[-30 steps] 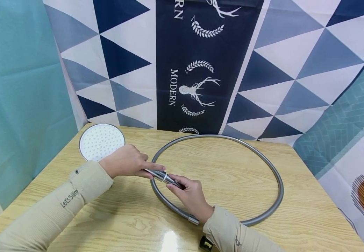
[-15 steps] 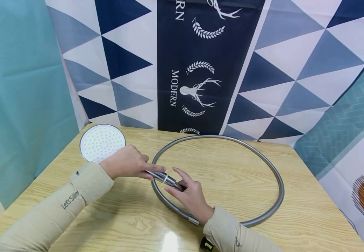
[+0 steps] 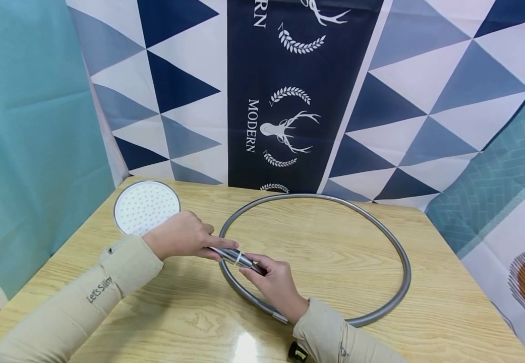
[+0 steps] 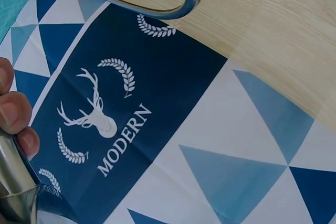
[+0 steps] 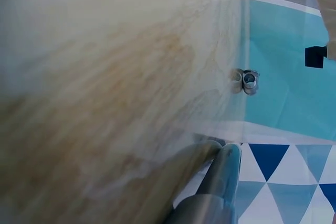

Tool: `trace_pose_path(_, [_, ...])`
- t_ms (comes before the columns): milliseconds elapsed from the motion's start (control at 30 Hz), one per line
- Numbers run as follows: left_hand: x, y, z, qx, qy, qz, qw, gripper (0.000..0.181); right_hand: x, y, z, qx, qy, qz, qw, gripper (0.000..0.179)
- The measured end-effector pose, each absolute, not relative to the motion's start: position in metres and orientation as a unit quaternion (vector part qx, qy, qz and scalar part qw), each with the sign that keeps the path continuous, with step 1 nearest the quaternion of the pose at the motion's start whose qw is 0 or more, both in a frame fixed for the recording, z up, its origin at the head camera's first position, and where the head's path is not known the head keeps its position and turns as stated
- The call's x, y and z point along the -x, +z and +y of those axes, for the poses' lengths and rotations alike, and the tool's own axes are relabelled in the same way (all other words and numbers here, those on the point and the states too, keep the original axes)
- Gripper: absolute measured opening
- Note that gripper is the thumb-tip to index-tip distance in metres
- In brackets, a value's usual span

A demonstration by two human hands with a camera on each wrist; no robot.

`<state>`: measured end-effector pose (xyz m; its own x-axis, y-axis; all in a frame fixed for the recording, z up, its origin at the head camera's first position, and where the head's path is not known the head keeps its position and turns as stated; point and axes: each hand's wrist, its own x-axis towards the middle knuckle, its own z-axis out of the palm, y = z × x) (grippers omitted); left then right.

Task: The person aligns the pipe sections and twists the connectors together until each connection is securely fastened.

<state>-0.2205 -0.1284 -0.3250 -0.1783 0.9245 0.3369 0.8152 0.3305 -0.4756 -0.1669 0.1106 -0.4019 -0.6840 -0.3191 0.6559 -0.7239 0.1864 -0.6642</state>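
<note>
A shower head with a round white nozzle face [image 3: 146, 206] lies at the left in the head view, its handle covered in part by my left hand [image 3: 181, 236]. The left hand grips that chrome handle [image 4: 13, 174], with the index finger stretched along it. My right hand [image 3: 279, 283] pinches the hose's metal end [image 3: 245, 261] between thumb and fingers, where it meets the handle at a white ring [image 3: 238, 257]. Whether the joint is threaded tight cannot be seen. The grey shower hose [image 3: 403, 252] makes a wide loop on the table.
The hose's other metal end [image 3: 279, 316] lies beside the right wrist. A black object with a yellow mark [image 3: 297, 352] sits by the right sleeve. The wooden table [image 3: 189, 322] reaches patterned cloth [image 3: 189, 91] behind and teal cloth [image 3: 31, 126] at the left.
The right index finger was lifted off the hose end half a second ago and is now back on it. The left hand and shower head have barely moved.
</note>
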Motion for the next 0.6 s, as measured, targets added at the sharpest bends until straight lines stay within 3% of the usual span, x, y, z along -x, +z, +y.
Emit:
trace_pose_path(400, [0.2216,-0.3249,-0.1284,0.573,0.089,-0.762,0.288,0.038,0.1662,-0.3981,0.1122,-0.32,0.533,-0.769,0.15,0.018])
trace_pose_path(600, [0.2219,-0.3236,-0.1279,0.57,0.094,-0.764,0.287,0.039,0.1659,-0.3956,0.1124,-0.287,0.527,-0.791,0.119,0.027])
